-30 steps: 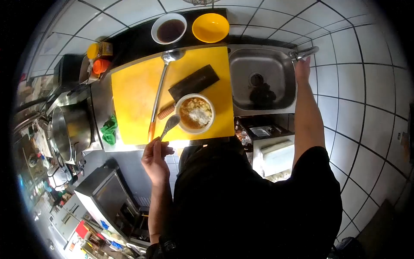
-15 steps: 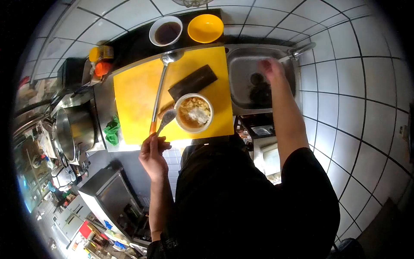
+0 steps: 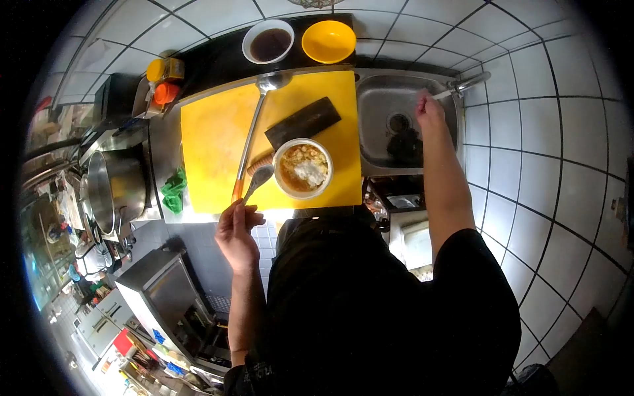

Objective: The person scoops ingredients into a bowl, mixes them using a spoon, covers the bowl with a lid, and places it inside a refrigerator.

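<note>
My left hand (image 3: 238,231) is closed around the handle of a spoon (image 3: 263,175) at the near edge of the yellow cutting board (image 3: 211,145). The spoon's bowl is just left of a white bowl (image 3: 296,190) holding a yellowish, lumpy mixture with a white mound on top. Behind this bowl lies a cleaver (image 3: 304,123) with a dark blade and brown handle. A long ladle (image 3: 249,135) with an orange grip lies beside it. Over the metal sink (image 3: 373,142), my right hand (image 3: 430,111) has its fingers bunched by the faucet (image 3: 462,84) spout; anything in them is hidden.
A white bowl of dark liquid (image 3: 248,43) and a yellow bowl (image 3: 329,42) stand on the dark ledge behind the board. Jars with yellow and orange lids (image 3: 164,79), a green cloth (image 3: 174,190) and a large metal pot (image 3: 119,188) are at left. Tiled wall (image 3: 515,158) bounds the right.
My right hand has shifted slightly within the sink, and its fingers look more bunched. My left hand still holds the spoon beside the bowl. The whole view has moved a little to the right.
</note>
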